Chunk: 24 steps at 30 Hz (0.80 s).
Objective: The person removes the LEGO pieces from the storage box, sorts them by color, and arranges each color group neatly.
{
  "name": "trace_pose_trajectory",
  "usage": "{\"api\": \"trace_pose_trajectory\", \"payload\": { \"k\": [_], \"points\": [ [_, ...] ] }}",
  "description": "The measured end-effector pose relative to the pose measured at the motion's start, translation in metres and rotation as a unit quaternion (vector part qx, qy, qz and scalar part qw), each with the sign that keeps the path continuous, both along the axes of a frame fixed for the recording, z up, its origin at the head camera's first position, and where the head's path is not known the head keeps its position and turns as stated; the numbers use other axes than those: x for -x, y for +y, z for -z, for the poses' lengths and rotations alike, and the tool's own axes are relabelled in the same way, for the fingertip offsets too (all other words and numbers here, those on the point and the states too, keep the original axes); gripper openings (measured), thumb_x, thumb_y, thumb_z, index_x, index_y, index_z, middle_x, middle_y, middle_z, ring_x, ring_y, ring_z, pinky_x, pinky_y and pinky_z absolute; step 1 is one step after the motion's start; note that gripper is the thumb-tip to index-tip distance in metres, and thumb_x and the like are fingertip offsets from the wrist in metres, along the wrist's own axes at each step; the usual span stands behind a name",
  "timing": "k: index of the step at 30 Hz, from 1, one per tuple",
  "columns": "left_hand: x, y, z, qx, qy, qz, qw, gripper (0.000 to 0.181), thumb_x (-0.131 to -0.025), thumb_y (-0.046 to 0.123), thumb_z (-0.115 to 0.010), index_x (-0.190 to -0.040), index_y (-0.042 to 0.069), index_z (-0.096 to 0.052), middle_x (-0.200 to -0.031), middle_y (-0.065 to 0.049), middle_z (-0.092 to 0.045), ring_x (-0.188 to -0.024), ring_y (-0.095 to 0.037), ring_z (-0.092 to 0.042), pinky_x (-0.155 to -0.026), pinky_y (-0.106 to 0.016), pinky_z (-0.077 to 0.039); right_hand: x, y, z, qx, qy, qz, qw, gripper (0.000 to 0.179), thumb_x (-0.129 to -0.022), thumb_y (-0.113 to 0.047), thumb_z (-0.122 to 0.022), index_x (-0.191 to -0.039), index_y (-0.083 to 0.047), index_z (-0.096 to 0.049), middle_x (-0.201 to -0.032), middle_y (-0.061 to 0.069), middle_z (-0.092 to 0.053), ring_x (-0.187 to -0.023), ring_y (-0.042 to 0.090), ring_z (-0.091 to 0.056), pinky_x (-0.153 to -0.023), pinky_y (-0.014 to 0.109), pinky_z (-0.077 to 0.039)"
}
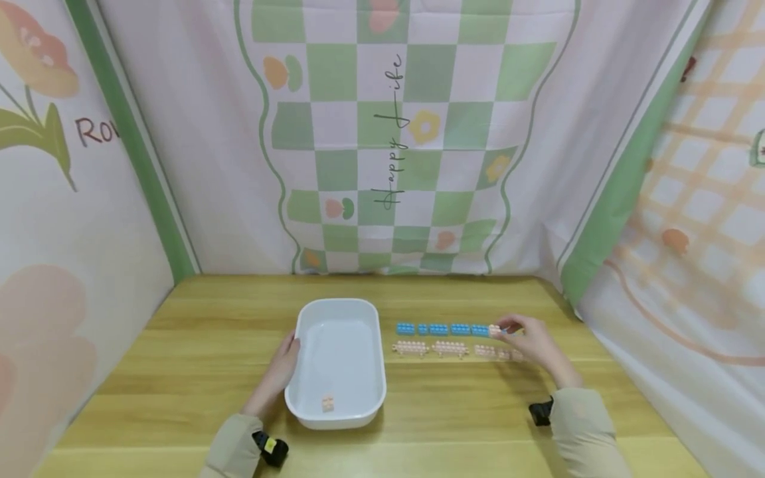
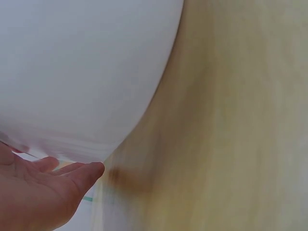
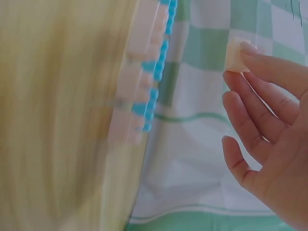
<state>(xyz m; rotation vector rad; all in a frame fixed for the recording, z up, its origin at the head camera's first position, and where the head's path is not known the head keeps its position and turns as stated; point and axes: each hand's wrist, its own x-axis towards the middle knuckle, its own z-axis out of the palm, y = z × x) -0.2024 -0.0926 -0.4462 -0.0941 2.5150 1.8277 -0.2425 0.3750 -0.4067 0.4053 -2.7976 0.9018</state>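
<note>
A white plastic tray stands on the table, a small pale pink brick lying inside near its front end. My left hand holds the tray's left side; in the left wrist view its fingers lie against the outer wall. Above the right end of the brick rows, my right hand pinches a small pale pink brick between thumb and fingers. Several blue bricks form the back row. Before them lies a row of pale pink pieces, its right end partly behind the hand.
The wooden table ends at a checked curtain at the back. Patterned cloth walls stand on the left and right. The tray's right wall is close to the left end of the brick rows.
</note>
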Motion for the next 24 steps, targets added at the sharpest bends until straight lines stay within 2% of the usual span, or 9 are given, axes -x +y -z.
{"api": "trace_pose_trajectory", "payload": {
  "k": [4,9,17,24],
  "points": [
    [-0.001,0.0,-0.001,-0.002,0.001,0.002,1.0,0.05,-0.103,0.022,-0.024,-0.146,-0.003,-0.022,-0.132,-0.031,-0.046,-0.11,-0.039,-0.055,-0.089,-0.046,-0.05,-0.003,0.012,0.003,-0.007,0.008,0.014,0.9998,0.021,-0.082,-0.015,-0.071,-0.097,0.0,-0.067,-0.093,0.015,-0.069,-0.085,0.03,-0.062,-0.074,0.041,-0.051],
    [-0.001,0.0,-0.001,-0.001,-0.005,0.004,1.0,0.051,-0.103,0.023,-0.024,-0.146,-0.004,-0.02,-0.14,-0.031,-0.038,-0.12,-0.042,-0.047,-0.1,-0.051,-0.042,-0.006,0.026,0.006,-0.015,0.01,0.025,0.9995,0.021,-0.081,-0.013,-0.071,-0.097,0.002,-0.067,-0.093,0.017,-0.069,-0.085,0.033,-0.063,-0.078,0.048,-0.051],
    [-0.001,-0.001,0.0,0.005,-0.003,0.0,1.0,0.051,-0.103,0.022,-0.024,-0.146,-0.004,-0.02,-0.139,-0.032,-0.038,-0.119,-0.042,-0.048,-0.099,-0.051,-0.042,-0.014,0.048,0.009,-0.025,0.0,0.031,0.9992,0.022,-0.081,-0.012,-0.071,-0.096,0.004,-0.066,-0.091,0.018,-0.068,-0.081,0.028,-0.062,-0.067,0.03,-0.05],
    [0.0,0.0,-0.001,0.0,-0.006,0.001,1.0,0.052,-0.103,0.023,-0.023,-0.146,-0.005,-0.019,-0.142,-0.031,-0.035,-0.122,-0.043,-0.045,-0.103,-0.051,-0.039,-0.017,0.061,0.016,-0.03,0.014,0.037,0.9988,0.022,-0.078,-0.01,-0.073,-0.093,0.005,-0.067,-0.087,0.017,-0.069,-0.074,0.02,-0.061,-0.065,0.026,-0.049]
  ]
}}
